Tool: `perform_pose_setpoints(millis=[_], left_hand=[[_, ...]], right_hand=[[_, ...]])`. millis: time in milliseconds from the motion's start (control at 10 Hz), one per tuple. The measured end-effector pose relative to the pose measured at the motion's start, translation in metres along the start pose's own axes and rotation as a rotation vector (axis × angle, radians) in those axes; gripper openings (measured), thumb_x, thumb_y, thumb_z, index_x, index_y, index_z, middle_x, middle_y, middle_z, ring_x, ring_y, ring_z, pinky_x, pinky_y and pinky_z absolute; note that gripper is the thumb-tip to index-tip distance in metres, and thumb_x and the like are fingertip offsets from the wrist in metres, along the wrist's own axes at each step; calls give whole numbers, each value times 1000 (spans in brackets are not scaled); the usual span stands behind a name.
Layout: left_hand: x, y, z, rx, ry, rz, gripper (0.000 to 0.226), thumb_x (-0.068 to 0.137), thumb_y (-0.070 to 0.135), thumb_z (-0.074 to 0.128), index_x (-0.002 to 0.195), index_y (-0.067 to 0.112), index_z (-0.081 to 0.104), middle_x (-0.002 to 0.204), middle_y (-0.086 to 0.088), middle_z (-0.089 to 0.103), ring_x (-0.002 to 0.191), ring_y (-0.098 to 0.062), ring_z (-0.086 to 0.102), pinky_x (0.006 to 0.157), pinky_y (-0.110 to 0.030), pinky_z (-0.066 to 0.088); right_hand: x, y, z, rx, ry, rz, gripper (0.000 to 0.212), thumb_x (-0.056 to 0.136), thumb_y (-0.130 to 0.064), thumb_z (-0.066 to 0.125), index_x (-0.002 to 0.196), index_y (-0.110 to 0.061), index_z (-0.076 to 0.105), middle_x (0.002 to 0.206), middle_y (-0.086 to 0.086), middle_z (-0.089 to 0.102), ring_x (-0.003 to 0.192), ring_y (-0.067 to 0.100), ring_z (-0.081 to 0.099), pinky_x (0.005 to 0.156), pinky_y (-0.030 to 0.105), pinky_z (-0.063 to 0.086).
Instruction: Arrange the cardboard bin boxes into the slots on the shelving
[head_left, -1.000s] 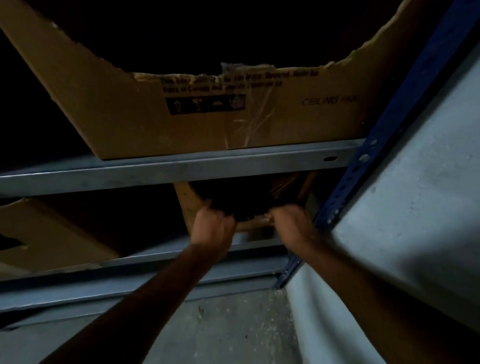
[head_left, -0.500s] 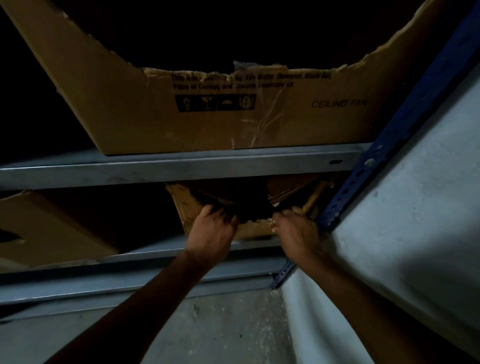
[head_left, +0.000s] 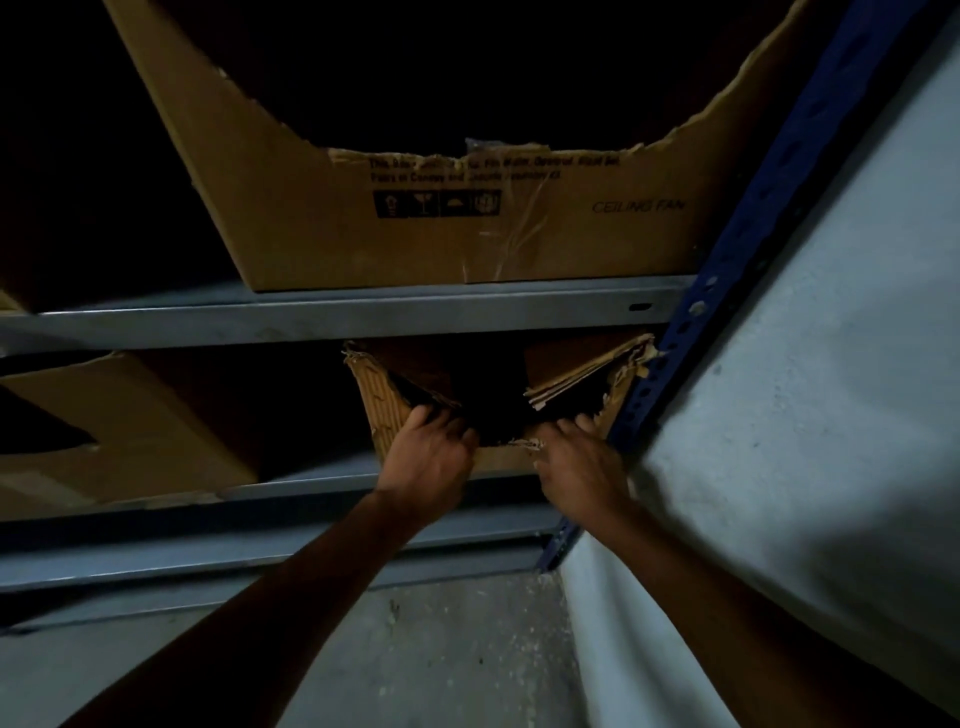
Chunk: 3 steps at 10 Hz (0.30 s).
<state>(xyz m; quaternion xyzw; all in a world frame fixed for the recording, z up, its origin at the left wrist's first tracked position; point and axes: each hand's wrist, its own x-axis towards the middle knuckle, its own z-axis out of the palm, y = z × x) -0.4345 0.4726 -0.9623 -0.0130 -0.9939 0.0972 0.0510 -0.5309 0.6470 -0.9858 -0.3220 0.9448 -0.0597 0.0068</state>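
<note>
Gripping torn front lip of small box (head_left: 506, 458) with left hand (head_left: 428, 460) and right hand (head_left: 579, 467), fingers curled over | box in lower shelf (head_left: 291, 484) slot, right end beside blue post (head_left: 641, 395) | I hold both corners so it sits square.

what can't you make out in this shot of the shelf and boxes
Head view:
- Inside of the small torn box: too dark to see.
- Fingertips of the left hand and right hand: curled over its front edge into shadow.
- Small print on the ceiling fan box: blurred.
- Box at the left: cut off by the frame edge.
</note>
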Motion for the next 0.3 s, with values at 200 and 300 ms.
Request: perform_pose_setpoints(millis=[200, 300], left_hand=[[-7, 12, -27, -184, 28, -110, 45, 97, 43, 46, 133, 17, 51, 127, -4, 54, 115, -24, 48, 93, -38, 37], [-18, 16, -52, -254, 104, -116, 45, 96, 42, 50, 133, 16, 51, 124, -4, 55, 111, -23, 47, 89, -37, 43]], right_hand=[[-20, -11, -29, 238, 12, -37, 55, 89, -28, 60, 142, -18, 45, 148, 2, 43, 135, 24, 33, 106, 37, 39], [-38, -19, -56, 314, 95, -43, 56, 91, -31, 60, 143, -17, 44, 151, 2, 40, 137, 23, 32, 108, 35, 35]])
